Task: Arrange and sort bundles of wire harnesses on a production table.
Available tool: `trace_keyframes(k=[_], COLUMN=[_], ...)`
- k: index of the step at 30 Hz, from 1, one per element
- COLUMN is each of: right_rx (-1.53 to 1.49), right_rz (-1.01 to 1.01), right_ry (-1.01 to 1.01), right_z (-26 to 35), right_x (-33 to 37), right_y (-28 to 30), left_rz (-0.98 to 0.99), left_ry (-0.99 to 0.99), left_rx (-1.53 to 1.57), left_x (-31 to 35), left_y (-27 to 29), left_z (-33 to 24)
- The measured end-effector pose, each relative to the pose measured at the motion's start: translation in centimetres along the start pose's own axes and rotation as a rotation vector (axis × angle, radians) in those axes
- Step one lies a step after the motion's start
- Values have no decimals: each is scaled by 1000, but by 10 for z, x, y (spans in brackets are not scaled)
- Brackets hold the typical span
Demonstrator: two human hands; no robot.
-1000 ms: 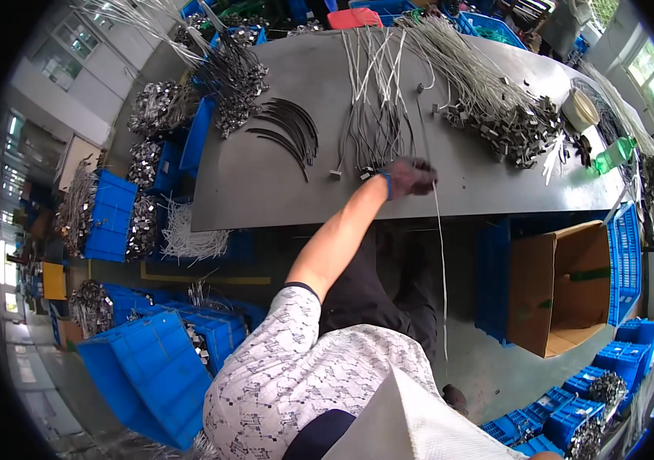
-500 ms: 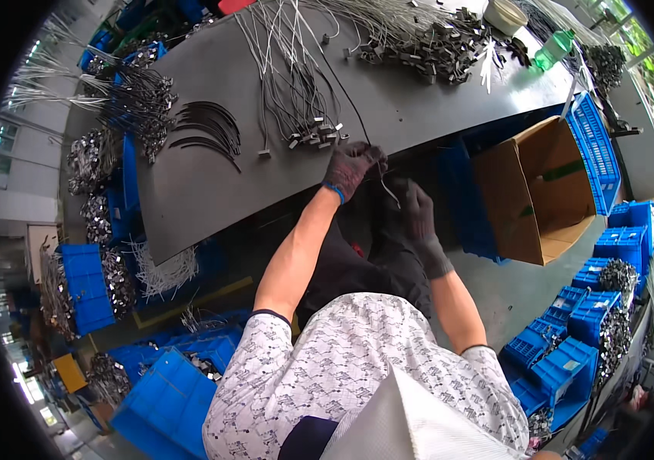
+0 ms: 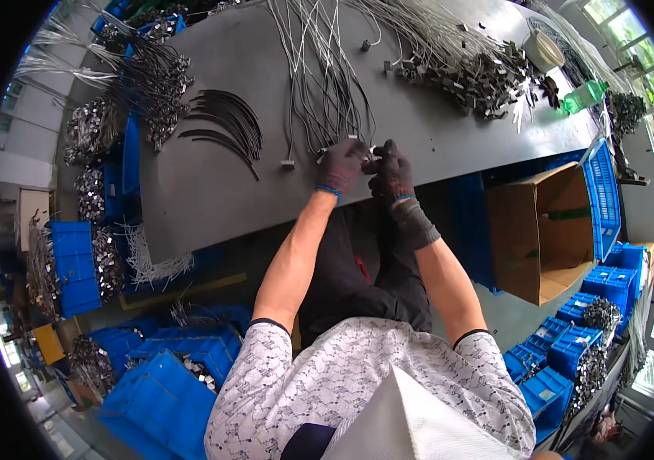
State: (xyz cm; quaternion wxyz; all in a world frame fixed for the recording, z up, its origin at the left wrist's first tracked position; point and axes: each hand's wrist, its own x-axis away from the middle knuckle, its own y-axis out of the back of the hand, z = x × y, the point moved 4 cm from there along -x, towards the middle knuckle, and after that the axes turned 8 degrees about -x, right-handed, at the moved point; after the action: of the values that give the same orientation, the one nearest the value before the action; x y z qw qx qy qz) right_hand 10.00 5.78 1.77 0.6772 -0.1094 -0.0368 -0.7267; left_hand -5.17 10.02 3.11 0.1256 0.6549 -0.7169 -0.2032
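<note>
My left hand (image 3: 341, 165), in a dark glove with a blue cuff, is over the near edge of the table, its fingers curled closed at the connector ends of a bunch of thin cables (image 3: 325, 92). Close by on the right, my right hand (image 3: 393, 173) is gloved too, with fingers bent together in a pinch. A small pale bit shows between the fingertips of both hands; the gloves cover the rest of what they grip. One cable's grey connector (image 3: 288, 165) lies left of the left hand. Farther left lie several curved black sleeves (image 3: 227, 123) on the grey table (image 3: 212, 203).
A large pile of cables with connectors (image 3: 468, 77) covers the far right of the table, by a pale bowl (image 3: 544, 50) and a green bottle (image 3: 584, 97). An open cardboard box (image 3: 514, 238) stands right of my legs. Blue crates (image 3: 162, 402) surround me.
Both hands have moved forward onto the table edge and closer together. The right hand has risen from below the edge. The dark cable and its pale end no longer show distinctly.
</note>
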Motion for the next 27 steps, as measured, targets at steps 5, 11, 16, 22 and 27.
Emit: trace_keyframes(k=[5, 11, 16, 22, 27], right_rx=[298, 809, 947, 1017, 121], right_rz=[-217, -191, -194, -174, -151], right_ry=[134, 423, 103, 141, -59], right_z=[22, 55, 65, 42, 41], right_x=[-89, -231, -355, -435, -351], right_y=[28, 21, -9, -11, -2], left_rz=[-517, -350, -356, -358, -369], left_ry=[272, 550, 590, 579, 434], left_rx=[-603, -861, -905, -964, -958], left_x=[-10, 0, -2, -1, 1], left_y=[116, 156, 151, 154, 154], left_z=[86, 163, 176, 178, 181])
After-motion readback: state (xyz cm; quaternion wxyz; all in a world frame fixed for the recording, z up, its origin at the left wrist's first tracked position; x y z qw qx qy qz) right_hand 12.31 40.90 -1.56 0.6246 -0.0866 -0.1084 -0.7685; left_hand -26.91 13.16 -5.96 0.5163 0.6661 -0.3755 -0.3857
